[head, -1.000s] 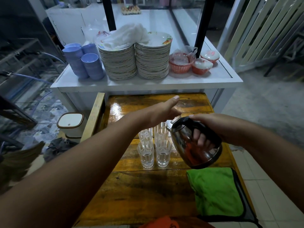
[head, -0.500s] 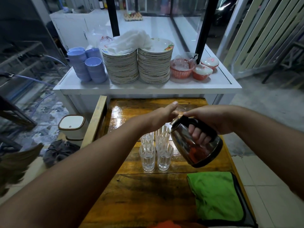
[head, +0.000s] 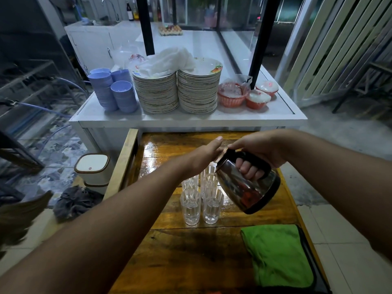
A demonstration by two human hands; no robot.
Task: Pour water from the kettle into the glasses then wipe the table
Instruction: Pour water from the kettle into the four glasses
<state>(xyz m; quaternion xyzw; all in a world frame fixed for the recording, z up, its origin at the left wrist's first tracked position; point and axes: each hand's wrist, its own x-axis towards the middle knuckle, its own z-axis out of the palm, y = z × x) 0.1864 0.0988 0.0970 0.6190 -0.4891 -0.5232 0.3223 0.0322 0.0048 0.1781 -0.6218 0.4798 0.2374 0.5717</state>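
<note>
Kettle (head: 247, 183): held above the wooden table (head: 191, 257), tipped with its spout down and to the left, over the far glasses (head: 200, 195).
Right hand (head: 257, 153): fingers curled round the black handle, thumb on top.
Left hand (head: 204, 154): fingers straight, laid against the kettle's lid end; nothing is gripped.
Long axis: runs from the base at near right to the spout at far left.
Glasses: clustered left of and below the kettle; water is seen in the two near ones.
Green cloth (head: 277, 255): at near right, nearer the right hand, judged untouched.
</note>
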